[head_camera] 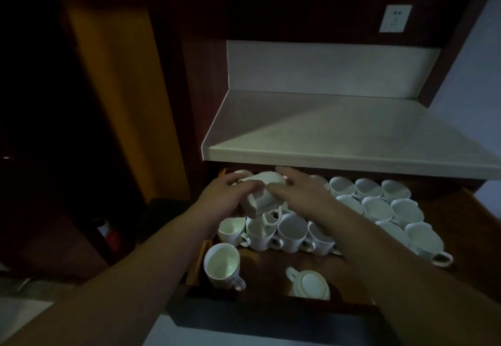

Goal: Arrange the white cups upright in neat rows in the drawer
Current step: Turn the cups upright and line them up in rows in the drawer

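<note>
The open wooden drawer (271, 307) holds many white cups. Several upright cups (376, 207) stand in rows at the right. A jumbled cluster (291, 231) lies in the middle. My left hand (222, 199) grips a tipped cup (257, 202) at the drawer's back left. My right hand (301, 191) lies on a second tipped cup (271, 178) just behind it, fingers curled over it. One upright cup (221, 264) stands at the front left, and an upside-down cup (309, 284) sits at the front centre.
A pale countertop (339, 134) overhangs the back of the drawer. A wall socket (395, 18) is above it. Dark cabinetry fills the left side, with a red-and-white object (108, 234) low on the floor there.
</note>
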The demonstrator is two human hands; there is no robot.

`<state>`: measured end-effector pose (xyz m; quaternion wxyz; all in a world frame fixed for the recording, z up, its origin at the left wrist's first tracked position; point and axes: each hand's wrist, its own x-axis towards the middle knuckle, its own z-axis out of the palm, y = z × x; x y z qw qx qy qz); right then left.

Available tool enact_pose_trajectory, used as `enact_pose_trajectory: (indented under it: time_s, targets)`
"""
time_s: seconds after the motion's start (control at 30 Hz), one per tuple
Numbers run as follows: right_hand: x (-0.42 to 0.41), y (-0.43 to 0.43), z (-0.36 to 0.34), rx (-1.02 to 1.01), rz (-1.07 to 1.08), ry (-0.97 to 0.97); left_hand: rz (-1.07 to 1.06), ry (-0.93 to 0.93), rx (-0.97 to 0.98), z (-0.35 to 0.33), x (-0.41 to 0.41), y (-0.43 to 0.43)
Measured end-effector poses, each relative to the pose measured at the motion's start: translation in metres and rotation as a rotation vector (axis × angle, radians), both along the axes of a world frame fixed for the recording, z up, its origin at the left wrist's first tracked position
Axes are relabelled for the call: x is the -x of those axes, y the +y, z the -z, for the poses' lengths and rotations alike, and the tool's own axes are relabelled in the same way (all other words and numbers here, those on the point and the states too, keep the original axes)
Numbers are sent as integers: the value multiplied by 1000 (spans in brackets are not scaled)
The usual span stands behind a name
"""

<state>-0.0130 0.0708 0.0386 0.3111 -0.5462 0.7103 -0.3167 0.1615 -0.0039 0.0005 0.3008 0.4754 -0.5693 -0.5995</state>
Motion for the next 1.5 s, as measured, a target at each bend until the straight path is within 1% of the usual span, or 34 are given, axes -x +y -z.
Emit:
enact_pose_trajectory:
  time_s: [0.03,0.07,0.17,0.23,0.27,0.4,0.47,0.5,0.57,0.6,0.67,0.73,0.77,0.83,0.9,1.0,1.1,1.2,1.33,1.5]
  targets:
    - [-3,1,2,43,-56,179,-38,-31,-8,1,1,1]
    - [-6,2,6,71,-115,285,-71,-52,-31,4,2,1]
    - [-14,3,26,102,-295,465,-87,-70,-131,4,4,7]
    - [-15,2,37,109,-312,586,-86,-119,-132,5,6,8]
    - [-15,2,41,111,-294,615,-82,-154,-97,8,7,9]
    - [-20,4,47,113,-216,616,0,-283,80,10,7,12]
    - [-19,6,51,119,-201,557,62,-348,134,7,3,13]
    - [-18,7,52,120,-201,518,91,-357,131,6,-1,13]
    - [-16,10,56,76,-204,427,182,-400,156,8,-13,11]
    - [-14,11,59,53,-192,371,246,-461,233,12,-19,10]
    - [-12,14,70,-5,-144,275,387,-695,480,23,-32,8]
    - [-11,17,84,-70,-136,286,544,-902,659,37,-43,6]
    - [-11,18,90,-103,-139,307,620,-964,683,44,-47,6]
    - [-13,20,100,-168,-137,320,728,-1031,705,57,-55,6]
    - [-16,21,105,-213,-140,326,777,-1069,756,70,-59,6]
    - [-21,22,117,-248,-182,321,793,-1091,736,78,-60,9]
    - [-22,23,126,-246,-218,377,805,-1111,753,78,-61,12]
    - [-24,22,128,-257,-250,470,794,-1106,790,84,-62,11]
    - [-24,21,134,-287,-258,494,734,-1098,846,101,-63,9]
    - [-26,19,134,-327,-291,512,706,-1072,826,105,-62,8]
